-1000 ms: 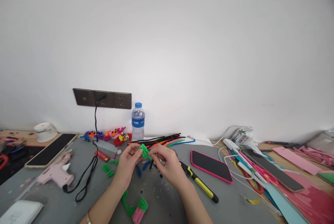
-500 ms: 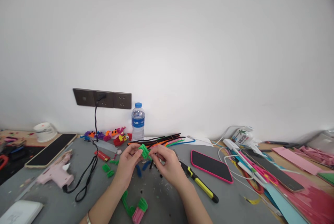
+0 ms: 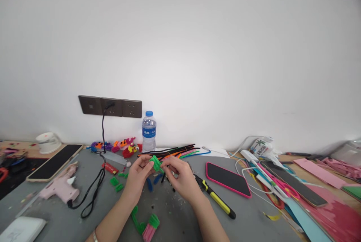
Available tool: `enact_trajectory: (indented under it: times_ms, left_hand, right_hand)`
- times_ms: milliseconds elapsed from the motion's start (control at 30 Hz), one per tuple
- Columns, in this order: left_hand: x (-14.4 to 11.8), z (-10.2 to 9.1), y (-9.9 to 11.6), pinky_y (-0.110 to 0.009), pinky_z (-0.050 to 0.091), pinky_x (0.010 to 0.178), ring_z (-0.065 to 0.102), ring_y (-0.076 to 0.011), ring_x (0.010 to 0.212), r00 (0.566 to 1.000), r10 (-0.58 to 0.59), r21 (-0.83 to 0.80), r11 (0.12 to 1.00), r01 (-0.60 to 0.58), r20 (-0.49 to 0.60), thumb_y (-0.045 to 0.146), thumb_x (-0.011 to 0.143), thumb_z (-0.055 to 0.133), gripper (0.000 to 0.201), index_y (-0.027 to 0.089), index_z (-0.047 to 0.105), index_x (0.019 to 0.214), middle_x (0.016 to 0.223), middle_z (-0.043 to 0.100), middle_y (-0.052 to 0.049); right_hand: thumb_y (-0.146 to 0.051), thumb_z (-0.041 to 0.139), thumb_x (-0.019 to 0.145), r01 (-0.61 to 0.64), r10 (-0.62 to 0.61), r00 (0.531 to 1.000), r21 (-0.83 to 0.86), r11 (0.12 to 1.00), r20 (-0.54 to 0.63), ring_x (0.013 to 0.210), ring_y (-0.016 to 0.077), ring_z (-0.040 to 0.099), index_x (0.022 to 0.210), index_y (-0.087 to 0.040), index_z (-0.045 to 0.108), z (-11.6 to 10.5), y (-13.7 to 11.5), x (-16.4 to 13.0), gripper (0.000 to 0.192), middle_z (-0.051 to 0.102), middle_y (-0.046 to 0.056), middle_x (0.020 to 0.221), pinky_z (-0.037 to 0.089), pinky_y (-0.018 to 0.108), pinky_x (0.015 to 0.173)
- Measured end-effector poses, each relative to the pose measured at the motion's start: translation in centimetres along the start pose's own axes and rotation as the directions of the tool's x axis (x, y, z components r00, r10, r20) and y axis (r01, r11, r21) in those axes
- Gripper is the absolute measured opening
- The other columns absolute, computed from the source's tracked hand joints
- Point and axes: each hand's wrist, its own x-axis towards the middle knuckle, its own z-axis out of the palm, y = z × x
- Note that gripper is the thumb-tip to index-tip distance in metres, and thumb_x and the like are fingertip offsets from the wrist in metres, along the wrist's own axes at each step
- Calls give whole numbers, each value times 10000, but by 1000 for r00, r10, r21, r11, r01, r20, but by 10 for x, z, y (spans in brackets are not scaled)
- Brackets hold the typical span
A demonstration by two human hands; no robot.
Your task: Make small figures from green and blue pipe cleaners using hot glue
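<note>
A bent green pipe cleaner piece is pinched in the fingers of my left hand, a little above the grey mat. The closed fingertips of my right hand meet its right side and seem to grip its end. Below my hands lies a green and pink pipe cleaner figure with a long green strand. Small green coils rest left of my left hand. Between my wrists, short blue pieces and dark scraps are scattered.
Behind my hands are a pipe cleaner bundle and a water bottle. A pink glue gun with a black cord lies left. To the right are yellow-handled pliers and a pink-cased phone; paper and cables lie beyond.
</note>
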Motion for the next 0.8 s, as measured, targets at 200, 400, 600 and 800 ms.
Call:
enact_trajectory:
  times_ms: [200, 400, 600, 800]
  left_hand:
    - [1, -4, -4, -253, 543, 674, 604, -156, 738, 1000, 8, 1, 1000, -8, 10, 383, 587, 868, 340, 177, 700, 799, 740, 661, 1]
    - [3, -5, -6, -255, 547, 687, 615, -156, 751, 1000, 11, -9, 1000, -11, 9, 370, 589, 869, 338, 175, 704, 810, 761, 679, -5]
    - [3, -3, -4, -257, 555, 683, 618, -156, 748, 1000, 7, -5, 1000, -7, -1, 379, 572, 876, 353, 176, 703, 804, 753, 682, -1]
    - [3, -4, -6, -255, 561, 696, 630, -155, 758, 1000, 12, -8, 1000, -12, 11, 362, 597, 867, 331, 179, 703, 819, 766, 693, -3]
  right_hand:
    - [-146, 486, 920, -5, 5, 1000, -2, 1000, 7, 594, 124, 454, 874, -190, 614, 0, 0, 0, 142, 544, 2, 720, 330, 229, 553]
    - [-154, 485, 922, 2, -2, 1000, -6, 1000, -2, 598, 127, 459, 874, -190, 614, 0, 1, 0, 142, 538, 2, 714, 335, 229, 555]
    - [-152, 485, 920, 5, -5, 1000, -6, 1000, -2, 599, 125, 460, 878, -190, 611, 1, 1, 0, 138, 553, 5, 729, 340, 228, 559]
    - [-150, 489, 916, -6, 6, 1000, -17, 1000, -7, 594, 124, 455, 878, -191, 615, 1, 1, -1, 138, 541, -1, 715, 337, 228, 557]
